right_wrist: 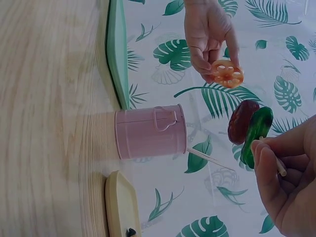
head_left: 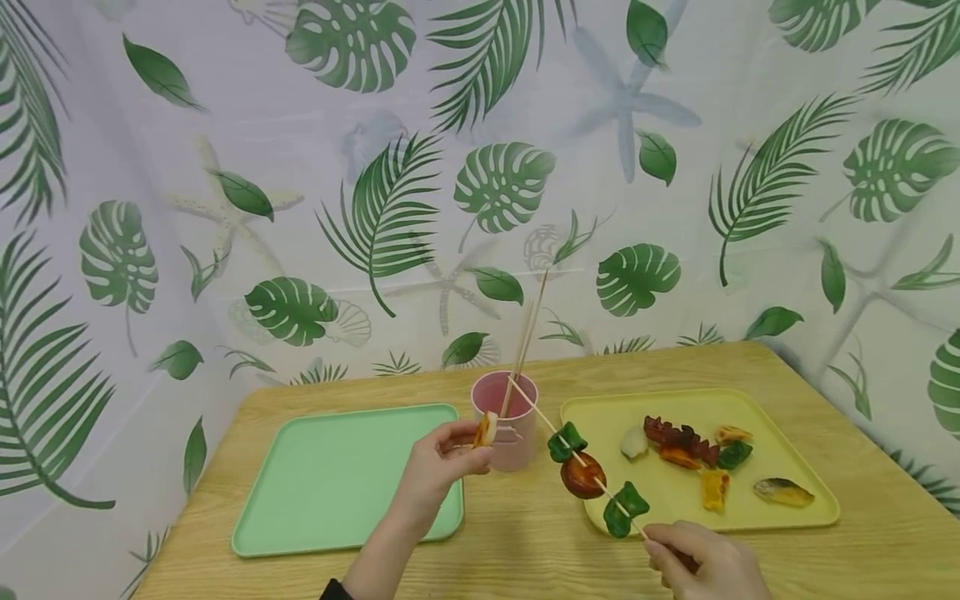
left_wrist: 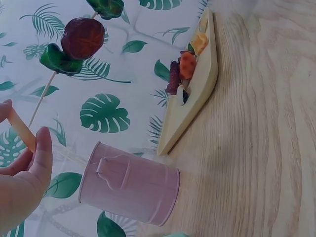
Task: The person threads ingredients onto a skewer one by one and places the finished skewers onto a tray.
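My left hand (head_left: 435, 471) pinches a lotus root slice (right_wrist: 227, 74) between thumb and fingers; its holes face the right wrist camera. In my right hand (head_left: 708, 560) is the lower end of a thin wooden skewer (head_left: 538, 412), tilted with its tip up and to the left. Threaded on it are a green pepper-like piece (head_left: 567, 442), a glossy reddish-brown round piece (head_left: 583, 477) and a second green piece (head_left: 626, 510) nearest my fingers. The lotus slice is to the left of the skewer's tip, apart from it in the wrist views.
A pink bucket (head_left: 514, 450) stands mid-table, holding wooden sticks (head_left: 528, 333). At left lies a light green tray (head_left: 337, 483). A yellow tray (head_left: 783, 515) at right carries several food pieces, including a dark red scored piece (head_left: 682, 439). Leaf-patterned cloth (head_left: 495, 187) hangs behind the table.
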{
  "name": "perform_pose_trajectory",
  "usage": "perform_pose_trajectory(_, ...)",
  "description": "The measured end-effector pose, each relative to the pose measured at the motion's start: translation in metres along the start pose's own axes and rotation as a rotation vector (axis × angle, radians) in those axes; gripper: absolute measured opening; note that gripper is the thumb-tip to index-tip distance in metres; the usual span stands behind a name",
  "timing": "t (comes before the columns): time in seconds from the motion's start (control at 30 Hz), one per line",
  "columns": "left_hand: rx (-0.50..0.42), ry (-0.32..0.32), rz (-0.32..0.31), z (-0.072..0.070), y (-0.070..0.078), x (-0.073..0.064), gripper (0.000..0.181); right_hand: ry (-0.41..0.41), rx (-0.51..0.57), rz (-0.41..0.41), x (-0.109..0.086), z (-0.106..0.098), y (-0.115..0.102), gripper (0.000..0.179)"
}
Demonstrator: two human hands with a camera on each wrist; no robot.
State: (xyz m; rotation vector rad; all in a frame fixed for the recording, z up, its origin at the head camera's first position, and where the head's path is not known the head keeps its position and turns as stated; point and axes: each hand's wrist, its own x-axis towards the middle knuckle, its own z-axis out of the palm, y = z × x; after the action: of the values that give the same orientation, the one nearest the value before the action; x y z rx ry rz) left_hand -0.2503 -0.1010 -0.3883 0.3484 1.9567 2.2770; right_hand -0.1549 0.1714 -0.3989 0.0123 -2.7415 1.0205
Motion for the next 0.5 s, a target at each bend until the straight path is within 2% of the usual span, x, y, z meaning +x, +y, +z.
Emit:
perform_pose_trajectory(0.1, -0.012, -0.018, -0.008, -0.003, -0.003, 0.000, 0.053, 0.071, 0.016, -0.078, -0.002, 0.002, 0.002, 0.010)
perform_pose_trajectory(0.2, 0.048, -0.029, 0.015, -0.007, -0.005, 0.000, 0.052, 0.128, 0.017, -0.148, -0.004, 0.003, 0.005, 0.014)
perform_pose_trajectory(0.5, 0.296, -0.029, 0.146, -0.012, -0.010, -0.001, 0.051, 0.117, 0.008, -0.155, -0.008, -0.001, 0.011, 0.017)
